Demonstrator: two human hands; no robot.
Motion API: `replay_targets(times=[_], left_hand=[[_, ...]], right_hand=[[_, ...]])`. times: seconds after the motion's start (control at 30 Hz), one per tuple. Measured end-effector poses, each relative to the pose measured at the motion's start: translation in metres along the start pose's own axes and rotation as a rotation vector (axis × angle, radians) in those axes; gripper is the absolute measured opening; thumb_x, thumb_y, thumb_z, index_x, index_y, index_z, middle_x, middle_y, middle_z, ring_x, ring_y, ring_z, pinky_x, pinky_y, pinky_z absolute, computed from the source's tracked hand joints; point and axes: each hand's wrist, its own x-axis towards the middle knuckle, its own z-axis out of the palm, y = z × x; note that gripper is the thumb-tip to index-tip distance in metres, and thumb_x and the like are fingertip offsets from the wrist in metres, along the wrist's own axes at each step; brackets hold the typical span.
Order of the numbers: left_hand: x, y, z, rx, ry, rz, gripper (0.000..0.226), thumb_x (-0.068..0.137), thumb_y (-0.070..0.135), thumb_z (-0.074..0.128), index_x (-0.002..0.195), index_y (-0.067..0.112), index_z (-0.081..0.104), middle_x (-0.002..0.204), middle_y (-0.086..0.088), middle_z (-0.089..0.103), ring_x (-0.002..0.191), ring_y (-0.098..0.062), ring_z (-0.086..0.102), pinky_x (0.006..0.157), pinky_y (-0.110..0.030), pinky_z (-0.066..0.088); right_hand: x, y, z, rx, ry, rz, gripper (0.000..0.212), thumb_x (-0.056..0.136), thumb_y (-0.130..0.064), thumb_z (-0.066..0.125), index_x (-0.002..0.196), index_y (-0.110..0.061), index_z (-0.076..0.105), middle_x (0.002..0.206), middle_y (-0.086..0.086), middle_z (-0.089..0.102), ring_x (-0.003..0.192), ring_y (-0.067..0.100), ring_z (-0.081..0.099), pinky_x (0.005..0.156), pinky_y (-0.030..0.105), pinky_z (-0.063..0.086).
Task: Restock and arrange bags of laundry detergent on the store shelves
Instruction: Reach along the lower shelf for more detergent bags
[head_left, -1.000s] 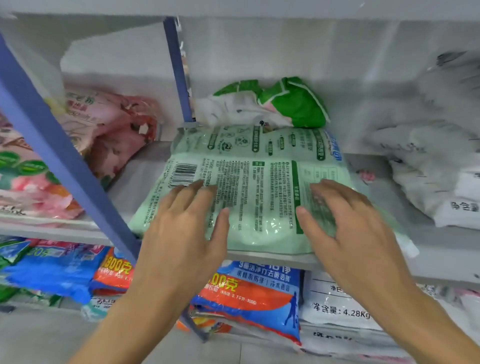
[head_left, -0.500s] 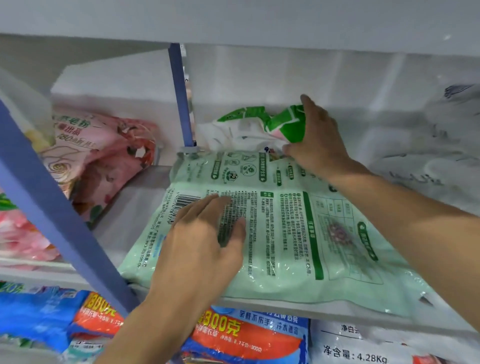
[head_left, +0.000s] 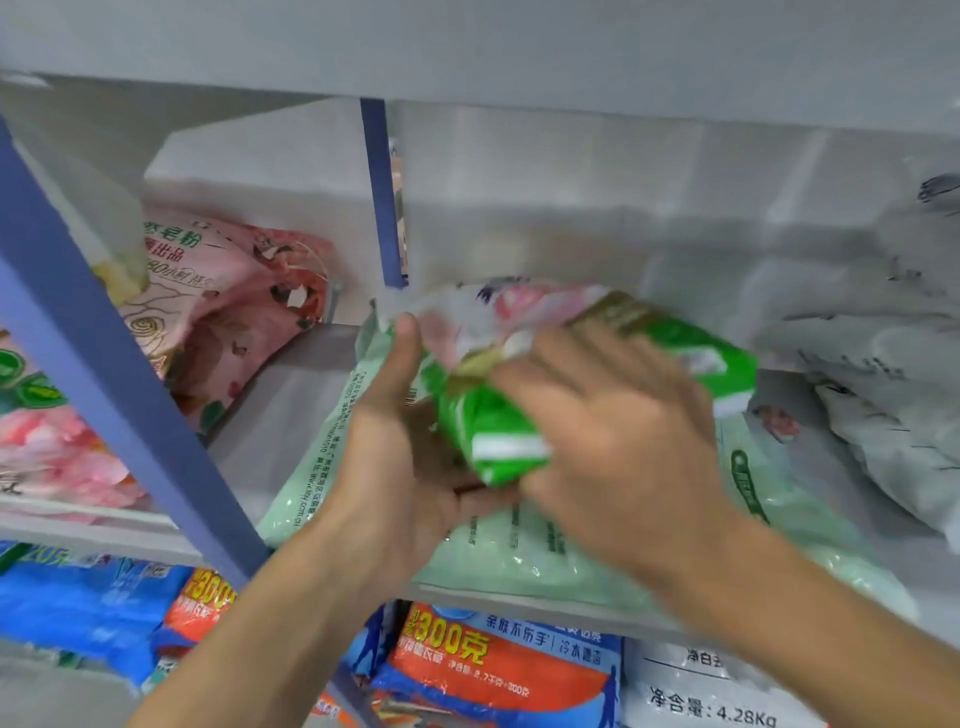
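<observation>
Since the earlier frame, the crumpled green-and-white plastic detergent bag (head_left: 519, 410) has come forward from the far shelf wall, and both hands now clasp it: left hand (head_left: 400, 457) cupped beneath, right hand (head_left: 618, 441) closed over its near end. Its long axis runs near-left to far-right, above the flat pale-green plastic detergent bag (head_left: 571, 551) on the grey shelf (head_left: 280, 410). Pink floral bags (head_left: 223, 301) lie left beyond the blue upright post (head_left: 104, 364); white bags (head_left: 883, 374) crowd the right.

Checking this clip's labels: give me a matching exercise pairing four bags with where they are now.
Things:
1. bright green bag
2. pale green bag
3. pink floral bag
4. orange and blue bag

Places:
A. shelf below
B. left of the blue upright
C. held in both hands
D. flat on the shelf under the hands

Pairs: 1-C, 2-D, 3-B, 4-A
</observation>
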Motion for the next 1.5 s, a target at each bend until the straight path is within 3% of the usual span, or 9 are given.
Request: replay_targets(times=[0.2, 0.33, 0.5, 0.7, 0.93, 1.07, 1.2, 1.4, 1.5], left_hand=[[-0.004, -0.009, -0.01, 0.064, -0.08, -0.075, 0.046, 0.087, 0.043, 0.067, 0.108, 0.003, 0.078, 0.112, -0.021, 0.074, 0.093, -0.034, 0.074, 0.083, -0.045, 0.061], [-0.003, -0.017, -0.018, 0.158, 0.019, -0.039, 0.039, 0.084, 0.019, 0.072, 0.119, 0.003, 0.071, 0.11, -0.021, 0.075, 0.098, -0.038, 0.074, 0.081, -0.049, 0.061], [-0.034, -0.023, -0.025, 0.173, 0.012, -0.06, 0.057, 0.056, -0.009, 0.079, 0.112, -0.002, 0.073, 0.108, -0.025, 0.074, 0.09, -0.04, 0.075, 0.078, -0.049, 0.063], [-0.11, -0.028, -0.029, 0.279, -0.05, -0.056, 0.064, 0.049, -0.01, 0.082, 0.112, -0.003, 0.07, 0.109, -0.029, 0.072, 0.094, -0.047, 0.072, 0.077, -0.052, 0.062], [-0.199, -0.001, 0.001, 0.146, 0.075, 0.069, 0.086, 0.025, 0.046, 0.103, 0.102, 0.014, 0.08, 0.107, -0.019, 0.076, 0.09, -0.032, 0.076, 0.072, -0.04, 0.062], [-0.242, 0.037, 0.023, 0.301, 0.153, 0.179, 0.081, 0.06, 0.061, 0.086, 0.126, 0.017, 0.07, 0.121, -0.014, 0.073, 0.11, -0.034, 0.071, 0.103, -0.052, 0.049], [-0.291, 0.082, 0.045, 0.383, 0.207, 0.314, 0.092, 0.054, 0.075, 0.083, 0.124, 0.017, 0.07, 0.12, -0.011, 0.074, 0.111, -0.032, 0.071, 0.105, -0.052, 0.048], [-0.356, 0.141, 0.051, 0.312, 0.364, 0.61, 0.018, 0.084, 0.036, 0.075, 0.095, 0.022, 0.079, 0.099, -0.006, 0.079, 0.091, -0.027, 0.076, 0.086, -0.045, 0.058], [-0.39, 0.168, 0.041, 0.271, 0.421, 0.694, 0.017, 0.081, 0.033, 0.076, 0.091, 0.02, 0.078, 0.096, -0.005, 0.079, 0.089, -0.026, 0.075, 0.085, -0.044, 0.059]], right_hand=[[-0.066, -0.038, -0.02, 0.159, -0.268, 0.039, 0.033, 0.081, -0.038, 0.073, 0.11, -0.022, 0.077, 0.096, -0.008, 0.071, 0.086, 0.015, 0.066, 0.072, 0.034, 0.054], [-0.042, -0.005, -0.048, 0.552, -0.257, 0.797, 0.039, 0.09, -0.065, 0.057, 0.119, -0.041, 0.067, 0.12, -0.028, 0.061, 0.116, -0.002, 0.057, 0.094, 0.029, 0.046], [-0.028, 0.029, -0.04, 0.987, -0.504, 1.42, 0.07, 0.059, -0.072, 0.08, 0.114, -0.029, 0.071, 0.103, -0.012, 0.078, 0.089, 0.008, 0.075, 0.084, 0.032, 0.052], [-0.034, -0.003, -0.079, 1.389, -0.518, 1.513, 0.065, 0.066, -0.035, 0.089, 0.126, -0.019, 0.068, 0.11, 0.012, 0.078, 0.101, 0.033, 0.075, 0.099, 0.053, 0.055], [-0.019, -0.062, -0.156, 1.542, -0.317, 1.558, 0.069, 0.063, -0.006, 0.082, 0.127, -0.022, 0.061, 0.106, 0.012, 0.078, 0.092, 0.037, 0.076, 0.078, 0.051, 0.063], [0.015, -0.083, -0.195, 1.598, -0.394, 1.442, 0.06, 0.074, -0.015, 0.084, 0.129, -0.019, 0.061, 0.107, 0.012, 0.078, 0.093, 0.035, 0.076, 0.079, 0.048, 0.063], [0.064, -0.103, -0.229, 1.629, -0.469, 1.314, 0.04, 0.08, -0.03, 0.074, 0.115, -0.011, 0.069, 0.1, 0.011, 0.079, 0.086, 0.029, 0.078, 0.073, 0.038, 0.064], [0.133, -0.146, -0.256, 1.777, -0.481, 1.094, 0.056, 0.079, -0.023, 0.082, 0.13, -0.013, 0.063, 0.118, 0.014, 0.075, 0.108, 0.037, 0.072, 0.097, 0.052, 0.056], [0.165, -0.171, -0.26, 1.767, -0.489, 0.971, 0.042, 0.081, -0.022, 0.081, 0.121, -0.014, 0.07, 0.12, 0.013, 0.074, 0.113, 0.037, 0.07, 0.107, 0.057, 0.049]])
